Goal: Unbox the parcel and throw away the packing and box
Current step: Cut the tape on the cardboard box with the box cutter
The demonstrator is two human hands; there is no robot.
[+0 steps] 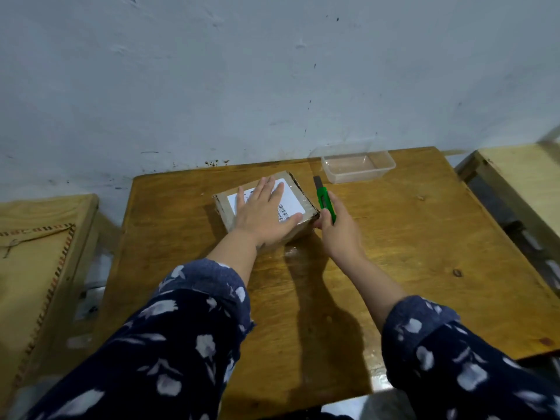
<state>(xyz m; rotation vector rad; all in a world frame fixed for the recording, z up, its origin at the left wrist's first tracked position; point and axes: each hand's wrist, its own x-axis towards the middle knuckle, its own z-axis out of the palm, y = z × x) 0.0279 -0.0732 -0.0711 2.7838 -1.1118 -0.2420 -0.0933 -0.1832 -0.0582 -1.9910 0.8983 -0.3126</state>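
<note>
Sleeves (181,338) of dark floral cloth fill the near edge of the view, pushed up the forearms, and both arms reach forward over a wooden table (409,253). Just beyond them, the left hand (263,212) lies flat on top of the parcel (291,234), fingers straight and spread across its white shipping label (291,201), pressing down and gripping nothing. The right hand (336,228) is curled round a green box cutter (325,204), held just beside the parcel's right edge with the blade end pointing away from the person; the blade looks extended.

The parcel sits near the middle of the table, slightly turned, and appears taped shut, so the task is at its very start.

The main risk, as I judge it, is the nearness of the two hands: the left thumb lies close to the corner where the cutter would enter, and a slip along the tape could run the blade into it. A deep cut could also score whatever is packed inside. If the flat hand eases its pressure, the box may slide on the smooth wood under the cutter's push.

Further back, a clear plastic container (357,168) stands near the wall (272,71), well apart from the parcel. No bin for the packing is in sight.
</note>
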